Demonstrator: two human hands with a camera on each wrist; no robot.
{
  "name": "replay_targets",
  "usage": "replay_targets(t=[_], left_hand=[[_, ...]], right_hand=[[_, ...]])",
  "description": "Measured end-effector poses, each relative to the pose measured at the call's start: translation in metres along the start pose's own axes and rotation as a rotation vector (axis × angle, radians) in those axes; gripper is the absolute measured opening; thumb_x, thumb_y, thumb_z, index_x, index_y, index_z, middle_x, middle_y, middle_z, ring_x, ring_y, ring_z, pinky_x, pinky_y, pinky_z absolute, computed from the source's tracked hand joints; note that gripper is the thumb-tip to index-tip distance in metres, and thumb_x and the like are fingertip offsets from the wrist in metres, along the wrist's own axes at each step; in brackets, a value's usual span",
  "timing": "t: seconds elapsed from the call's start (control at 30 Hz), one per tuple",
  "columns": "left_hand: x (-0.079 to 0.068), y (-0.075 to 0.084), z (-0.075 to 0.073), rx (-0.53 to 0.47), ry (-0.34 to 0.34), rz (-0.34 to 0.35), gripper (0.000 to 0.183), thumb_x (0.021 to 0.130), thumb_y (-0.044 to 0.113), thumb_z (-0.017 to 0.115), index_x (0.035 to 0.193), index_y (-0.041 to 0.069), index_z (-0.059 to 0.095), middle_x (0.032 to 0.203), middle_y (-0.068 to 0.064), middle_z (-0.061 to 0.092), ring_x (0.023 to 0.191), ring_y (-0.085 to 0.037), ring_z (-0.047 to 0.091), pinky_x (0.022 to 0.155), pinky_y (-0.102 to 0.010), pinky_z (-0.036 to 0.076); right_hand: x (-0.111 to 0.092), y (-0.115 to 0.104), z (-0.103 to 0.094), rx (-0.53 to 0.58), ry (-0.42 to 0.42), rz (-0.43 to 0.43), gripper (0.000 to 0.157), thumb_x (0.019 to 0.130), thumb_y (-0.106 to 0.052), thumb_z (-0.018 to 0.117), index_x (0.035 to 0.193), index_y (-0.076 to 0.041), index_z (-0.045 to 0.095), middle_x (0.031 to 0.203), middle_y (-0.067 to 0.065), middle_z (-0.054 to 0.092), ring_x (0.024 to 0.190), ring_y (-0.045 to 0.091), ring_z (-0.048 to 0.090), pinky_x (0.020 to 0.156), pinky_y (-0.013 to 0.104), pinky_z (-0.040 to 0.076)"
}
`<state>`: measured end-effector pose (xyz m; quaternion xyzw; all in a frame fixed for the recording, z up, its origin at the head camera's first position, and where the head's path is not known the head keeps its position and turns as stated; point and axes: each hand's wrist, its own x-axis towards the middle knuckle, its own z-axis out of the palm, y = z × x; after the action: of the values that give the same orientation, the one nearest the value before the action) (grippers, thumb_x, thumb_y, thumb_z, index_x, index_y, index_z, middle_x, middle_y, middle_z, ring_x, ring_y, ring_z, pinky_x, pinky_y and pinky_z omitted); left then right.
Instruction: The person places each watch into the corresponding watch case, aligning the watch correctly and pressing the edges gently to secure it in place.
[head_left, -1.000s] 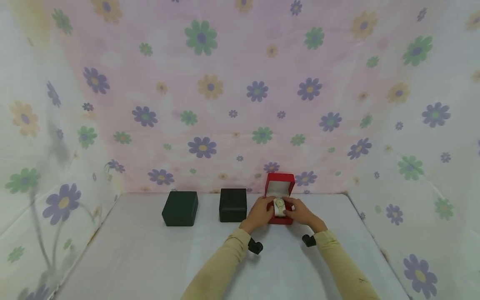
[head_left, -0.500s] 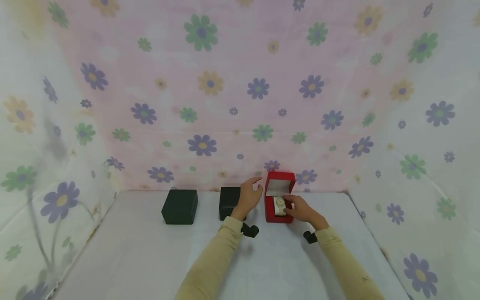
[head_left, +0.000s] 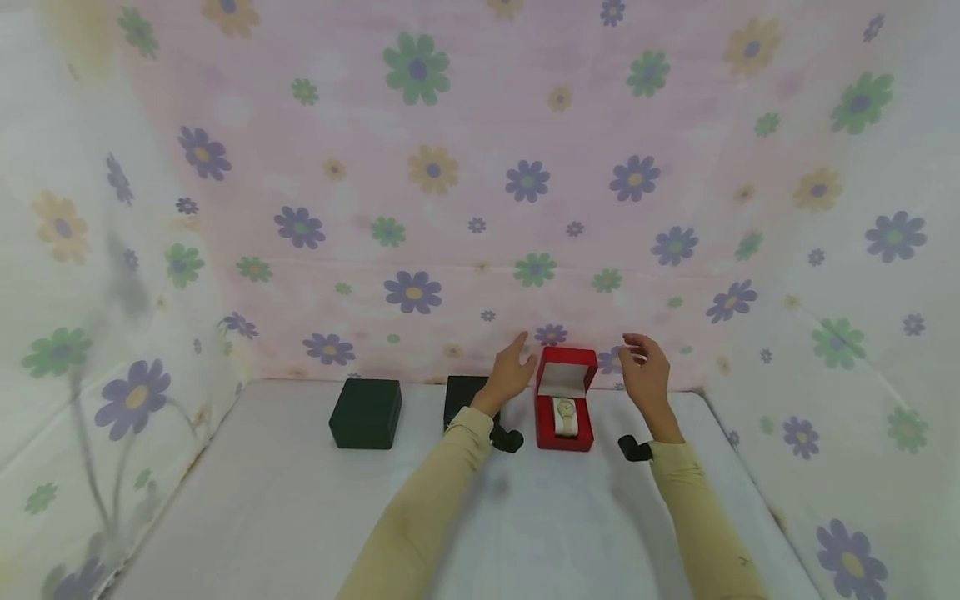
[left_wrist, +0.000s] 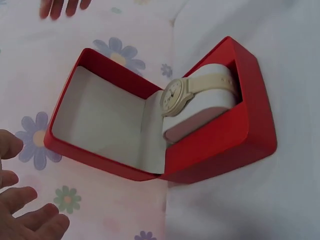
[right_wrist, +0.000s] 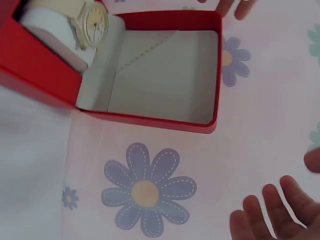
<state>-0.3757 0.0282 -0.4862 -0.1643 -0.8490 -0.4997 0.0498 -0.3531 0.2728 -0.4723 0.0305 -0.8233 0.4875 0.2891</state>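
Observation:
A red watch box [head_left: 564,442] stands with its lid up on the white table. Inside it a cream wristwatch [left_wrist: 174,96] is wrapped round a white cushion [left_wrist: 200,116]. To the left of the raised lid, my left hand [head_left: 510,373] hovers with its fingers loosely spread, touching nothing. On the lid's other side my right hand [head_left: 647,375] is raised, also holding nothing, its fingers slightly bent. The right wrist view shows the pale lid lining [right_wrist: 162,75] and the fingers [right_wrist: 272,210] apart from the box.
A black box [head_left: 461,396], partly hidden by my left hand and wrist, stands left of the red one. Farther left is a dark green box [head_left: 365,414], lid down. Behind the table hangs a flowered cloth [head_left: 450,217].
My left hand came off the red box and moved left. Then the right hand let go of the watch and rose up to the right. The watch stays in the box.

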Motion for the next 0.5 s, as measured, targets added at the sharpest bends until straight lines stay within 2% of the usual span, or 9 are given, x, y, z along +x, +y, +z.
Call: replay_targets(t=[0.07, 0.1, 0.23, 0.37, 0.5], left_hand=[[0.002, 0.001, 0.002, 0.007, -0.035, -0.015, 0.056, 0.107, 0.017, 0.046, 0.158, -0.001, 0.031, 0.162, -0.018, 0.036, 0.148, -0.034, 0.037, 0.122, -0.049, 0.032], [0.003, 0.001, 0.004, 0.011, -0.045, -0.015, 0.056, 0.108, 0.018, 0.045, 0.158, -0.001, 0.030, 0.162, -0.018, 0.035, 0.149, -0.034, 0.036, 0.123, -0.049, 0.032], [0.006, 0.001, 0.011, 0.025, -0.065, -0.002, 0.053, 0.109, 0.021, 0.044, 0.155, -0.003, 0.035, 0.158, -0.022, 0.041, 0.144, -0.037, 0.042, 0.119, -0.050, 0.038], [0.007, 0.000, 0.018, 0.015, -0.099, 0.018, 0.050, 0.109, 0.021, 0.046, 0.152, -0.005, 0.041, 0.152, -0.024, 0.047, 0.134, -0.038, 0.053, 0.111, -0.049, 0.047], [0.007, 0.002, 0.022, -0.045, -0.095, 0.025, 0.048, 0.108, 0.017, 0.047, 0.150, -0.006, 0.042, 0.150, -0.025, 0.049, 0.132, -0.038, 0.055, 0.108, -0.048, 0.050]], right_hand=[[0.010, -0.001, 0.004, -0.025, -0.098, 0.017, 0.039, 0.102, -0.014, 0.055, 0.136, 0.007, 0.057, 0.135, 0.028, 0.057, 0.119, 0.042, 0.056, 0.104, 0.053, 0.048], [0.014, 0.000, 0.006, -0.039, -0.149, 0.026, 0.043, 0.104, -0.017, 0.053, 0.141, 0.006, 0.053, 0.141, 0.028, 0.053, 0.125, 0.045, 0.053, 0.108, 0.056, 0.046], [0.024, 0.003, 0.014, -0.063, -0.294, 0.052, 0.047, 0.107, -0.020, 0.050, 0.145, 0.007, 0.049, 0.147, 0.029, 0.050, 0.131, 0.047, 0.052, 0.110, 0.058, 0.045], [0.024, 0.010, 0.016, -0.055, -0.335, 0.097, 0.041, 0.105, -0.015, 0.053, 0.138, 0.007, 0.056, 0.138, 0.029, 0.058, 0.123, 0.044, 0.060, 0.101, 0.056, 0.053], [0.019, 0.018, 0.018, -0.019, -0.357, 0.128, 0.038, 0.105, -0.014, 0.055, 0.136, 0.007, 0.059, 0.134, 0.029, 0.062, 0.118, 0.041, 0.064, 0.096, 0.050, 0.058]])
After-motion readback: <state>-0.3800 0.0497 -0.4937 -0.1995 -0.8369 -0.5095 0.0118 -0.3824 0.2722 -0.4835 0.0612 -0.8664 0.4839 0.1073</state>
